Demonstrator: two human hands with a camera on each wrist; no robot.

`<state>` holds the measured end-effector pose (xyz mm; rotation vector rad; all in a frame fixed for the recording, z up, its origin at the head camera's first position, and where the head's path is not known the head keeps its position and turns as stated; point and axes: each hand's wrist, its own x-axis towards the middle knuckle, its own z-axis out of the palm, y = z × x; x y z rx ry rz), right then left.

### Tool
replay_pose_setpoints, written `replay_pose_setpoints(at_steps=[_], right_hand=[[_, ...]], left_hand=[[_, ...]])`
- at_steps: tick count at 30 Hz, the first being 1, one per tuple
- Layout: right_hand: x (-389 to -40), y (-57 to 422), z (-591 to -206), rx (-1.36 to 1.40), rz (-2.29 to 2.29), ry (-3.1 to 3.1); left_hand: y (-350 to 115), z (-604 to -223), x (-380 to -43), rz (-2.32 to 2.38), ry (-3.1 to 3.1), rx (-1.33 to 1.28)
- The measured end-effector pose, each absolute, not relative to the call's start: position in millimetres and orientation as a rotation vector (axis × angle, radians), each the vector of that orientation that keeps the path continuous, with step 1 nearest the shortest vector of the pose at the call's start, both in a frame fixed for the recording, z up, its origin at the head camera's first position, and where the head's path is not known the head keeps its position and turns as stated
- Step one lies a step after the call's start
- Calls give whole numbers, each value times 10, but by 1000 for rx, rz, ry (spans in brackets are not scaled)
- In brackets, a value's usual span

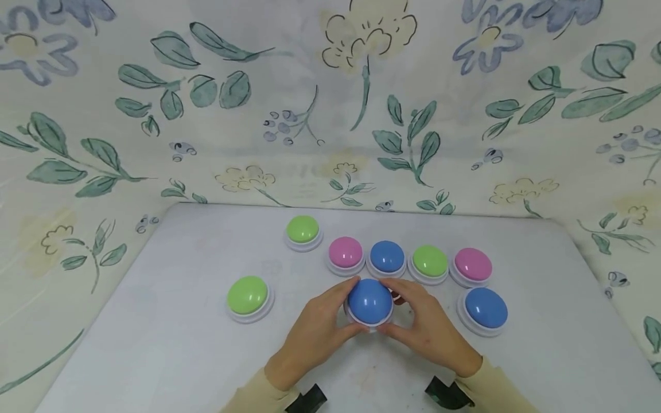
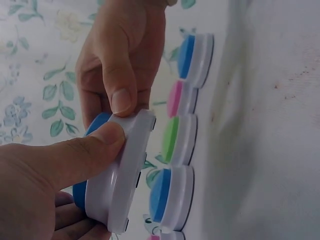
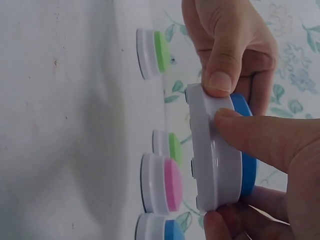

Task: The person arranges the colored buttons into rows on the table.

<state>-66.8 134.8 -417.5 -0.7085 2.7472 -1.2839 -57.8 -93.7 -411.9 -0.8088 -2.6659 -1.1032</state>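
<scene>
A blue dome button [image 1: 370,302] with a white base is held between both hands, in front of a row of similar buttons. My left hand [image 1: 315,335] grips its left side, thumb on the near edge of the base. On the opposite side my right hand [image 1: 434,335] grips it the same way, the two thumbs close together. From the left wrist, the button's white base [image 2: 117,180] shows above the table surface, with small dark feet on its underside. In the right wrist view, fingers of the right hand [image 3: 295,145] curl round the far side.
Behind the hands stand a pink button [image 1: 345,252], a blue button [image 1: 387,256], a green button [image 1: 430,261] and another pink button [image 1: 473,264]. More lie around: a blue one [image 1: 486,308] at right, green ones [image 1: 248,295] at left and back. Floral cloth [image 1: 310,172] borders the white table [image 1: 170,344].
</scene>
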Motion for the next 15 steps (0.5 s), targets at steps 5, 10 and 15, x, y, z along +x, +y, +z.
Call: replay_pose_setpoints(at_steps=[5,10,15], right_hand=[[-675,1383,-4123,-698,-1269,2779],[-681,1426,-4100,-694,-1272,2795],[-682,1475,-4091,-673,-1262,2788]], left_hand=[[-883,-4070,-604,-1105,-2649,-828],[-829,-4049,-637,-1111,-2645,-840],[-778,-4028,-646,-1128,-2672,-847]])
